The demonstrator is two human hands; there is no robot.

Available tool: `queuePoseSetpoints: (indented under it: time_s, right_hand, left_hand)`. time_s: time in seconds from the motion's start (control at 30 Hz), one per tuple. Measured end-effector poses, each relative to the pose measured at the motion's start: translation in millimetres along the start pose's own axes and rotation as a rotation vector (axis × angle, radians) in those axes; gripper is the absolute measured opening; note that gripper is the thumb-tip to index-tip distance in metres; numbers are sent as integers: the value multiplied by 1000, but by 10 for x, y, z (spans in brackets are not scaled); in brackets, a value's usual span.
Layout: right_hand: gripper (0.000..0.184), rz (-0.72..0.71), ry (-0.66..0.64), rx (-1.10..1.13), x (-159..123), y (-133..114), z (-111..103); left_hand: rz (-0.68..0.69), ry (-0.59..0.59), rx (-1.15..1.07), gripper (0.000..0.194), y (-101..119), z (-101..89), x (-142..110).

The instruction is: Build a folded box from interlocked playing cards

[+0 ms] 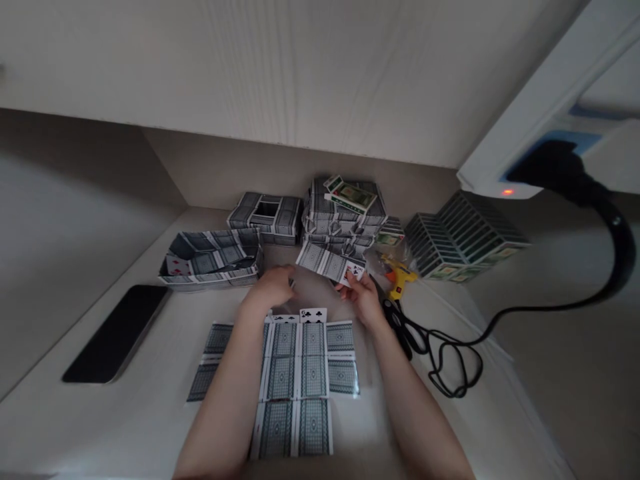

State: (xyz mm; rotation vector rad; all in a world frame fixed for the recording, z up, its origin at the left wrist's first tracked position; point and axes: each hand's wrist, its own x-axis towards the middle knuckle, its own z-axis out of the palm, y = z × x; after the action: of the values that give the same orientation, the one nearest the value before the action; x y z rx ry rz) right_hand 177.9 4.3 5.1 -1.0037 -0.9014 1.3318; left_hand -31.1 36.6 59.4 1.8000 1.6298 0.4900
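My right hand (pixel 361 297) has its fingers clamped on the right end of a strip of joined cards (pixel 325 261), which I hold tilted above the worktop (pixel 150 407); its patterned backs show, with a few card faces at the gripped end. My left hand (pixel 271 288) is just beside the open card box (pixel 210 259); its fingers are blurred, and I cannot tell whether they are apart or together. Between my forearms lies a flat panel of cards (pixel 295 373), backs up, partly hidden by my left arm; a black phone (pixel 117 333) lies to the left; behind my hands sit a card block with an opening (pixel 265 217) and a taller card stack (pixel 345 213) bearing a green card packet (pixel 353 197); a yellow glue gun (pixel 399 277) lies right of my right hand, near a coiled black cable (pixel 450 363) and rows of card packs (pixel 463 237).
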Motion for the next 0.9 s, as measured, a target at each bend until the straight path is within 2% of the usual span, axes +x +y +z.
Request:
queuePoseSetpoints:
  time_s: [0.1, 0.27, 0.33, 0.43, 0.53, 0.6, 0.73, 0.83, 0.9]
  right_hand:
    - [25, -1, 56, 28, 13, 2, -19]
    - [23, 25, 40, 121, 19, -4, -47]
    - [21, 71, 13, 187, 20, -13, -61]
    - [18, 165, -30, 281, 21, -36, -74]
    - [19, 231, -94, 336, 2, -74, -50]
    - [20, 244, -158, 351, -27, -100, -10]
    - [24, 287, -279, 358, -89, -113, 67]
    - [24, 305, -279, 350, -102, -90, 74]
    - [22, 305, -248, 333, -95, -74, 57]
  left_hand:
    - [-55, -42, 294, 51, 31, 78, -7]
    - [-107, 3, 357, 52, 53, 167, 1]
    - [-69, -10, 352, 54, 59, 157, -6]
    - [116, -16, 240, 54, 98, 117, -17]
    - [324, 13, -2, 53, 190, 107, -26]
    - [390, -18, -175, 47, 268, 131, -42]
    - [381, -155, -367, 34, 382, 205, -100]
    - [338, -117, -391, 35, 416, 231, -130]
    - [330, -135, -451, 36, 430, 235, -128]
